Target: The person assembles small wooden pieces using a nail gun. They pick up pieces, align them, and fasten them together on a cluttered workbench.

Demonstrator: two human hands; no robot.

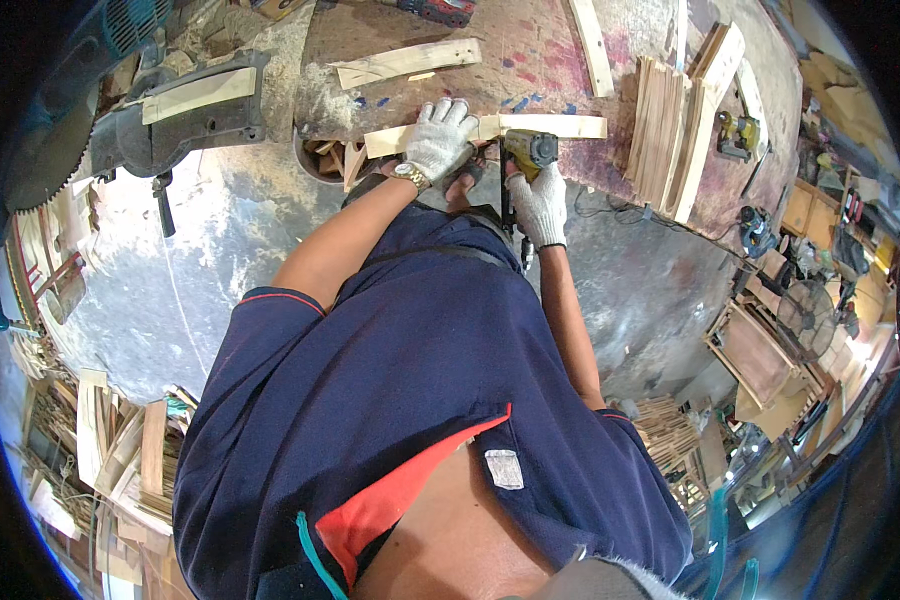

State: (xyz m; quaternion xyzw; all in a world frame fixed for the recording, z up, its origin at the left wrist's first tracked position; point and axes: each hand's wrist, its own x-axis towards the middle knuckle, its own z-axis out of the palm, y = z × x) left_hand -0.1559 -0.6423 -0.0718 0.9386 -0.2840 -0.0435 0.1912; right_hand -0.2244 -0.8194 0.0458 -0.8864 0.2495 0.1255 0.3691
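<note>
Wooden strip [490, 128] under left grip [438, 138]

A worker wears white knit gloves on the left hand [440, 137] and right hand [541, 205], a wristwatch [409, 176], and a navy short-sleeved shirt [420, 400] with red trim.

The big worn wooden table [550, 60] with red stains carries a long pale wood strip [560, 126], a wider pale board [406, 62] and a stack of thin wood slats [660, 130].

Pale wooden strip [530, 127] flat beside yellow nail gun [530, 152].
</note>
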